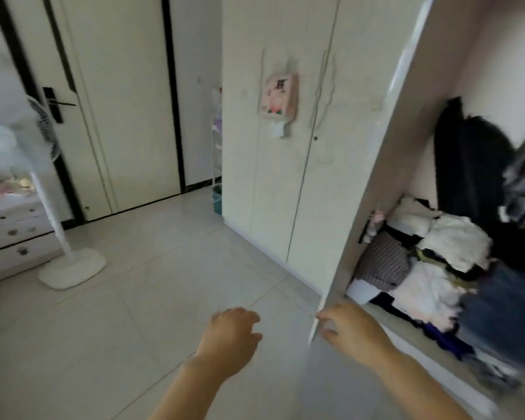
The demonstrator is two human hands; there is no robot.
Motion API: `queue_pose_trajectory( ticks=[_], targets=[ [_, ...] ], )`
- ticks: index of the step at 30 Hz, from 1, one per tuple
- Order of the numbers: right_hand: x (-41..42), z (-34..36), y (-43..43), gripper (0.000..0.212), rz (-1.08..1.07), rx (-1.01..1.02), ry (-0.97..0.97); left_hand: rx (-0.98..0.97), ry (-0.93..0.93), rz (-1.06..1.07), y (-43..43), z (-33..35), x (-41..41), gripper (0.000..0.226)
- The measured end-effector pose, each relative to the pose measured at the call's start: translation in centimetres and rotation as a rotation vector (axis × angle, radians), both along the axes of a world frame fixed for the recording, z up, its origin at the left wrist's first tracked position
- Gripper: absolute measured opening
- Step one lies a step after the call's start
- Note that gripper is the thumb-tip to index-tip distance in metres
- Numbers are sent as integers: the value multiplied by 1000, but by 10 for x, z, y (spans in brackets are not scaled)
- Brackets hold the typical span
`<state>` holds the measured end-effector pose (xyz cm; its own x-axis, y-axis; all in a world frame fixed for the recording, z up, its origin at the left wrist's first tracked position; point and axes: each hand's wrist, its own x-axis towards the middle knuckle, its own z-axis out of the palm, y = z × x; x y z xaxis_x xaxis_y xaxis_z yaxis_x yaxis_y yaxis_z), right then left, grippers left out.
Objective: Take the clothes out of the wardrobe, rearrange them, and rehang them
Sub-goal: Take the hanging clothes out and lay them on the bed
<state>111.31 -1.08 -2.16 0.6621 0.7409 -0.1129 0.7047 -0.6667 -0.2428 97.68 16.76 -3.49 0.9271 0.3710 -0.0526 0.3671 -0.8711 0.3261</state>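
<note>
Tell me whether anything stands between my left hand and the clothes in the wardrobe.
Yes: the open wardrobe door, gripped at its edge by the right hand, stands between the left hand and the clothes.

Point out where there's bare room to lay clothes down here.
The tile floor is bare between the standing fan's base, the room door and the closed wardrobe doors. A narrow bare strip runs along the wardrobe's front ledge, beside the right hand holding the open door. Behind it, piled clothes crowd the bottom; hanging garments fill above.
</note>
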Motion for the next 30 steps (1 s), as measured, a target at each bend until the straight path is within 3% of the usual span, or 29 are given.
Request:
queue_pose_trajectory(
  ticks=[6, 12, 20, 24, 26, 30],
  targets=[
    [99, 16, -115, 34, -267, 41, -53, 9, -64, -311, -99, 19, 155, 36],
    [178, 18, -178, 34, -470, 70, -92, -38, -140, -550, -152, 37, 273, 38],
    [289, 24, -220, 15, -678, 151, -142, -23, -214, -806, -186, 67, 428, 38],
    [329, 57, -228, 29, -742, 182, -168, -86, -273, -915, -202, 90, 496, 37],
    [347, 82, -229, 22, -789, 180, -203, -125, -316, -942, -211, 105, 525, 36],
    [395, 124, -237, 30, -767, 124, -268, -205, -377, -954, -233, 131, 582, 34]
  ],
)
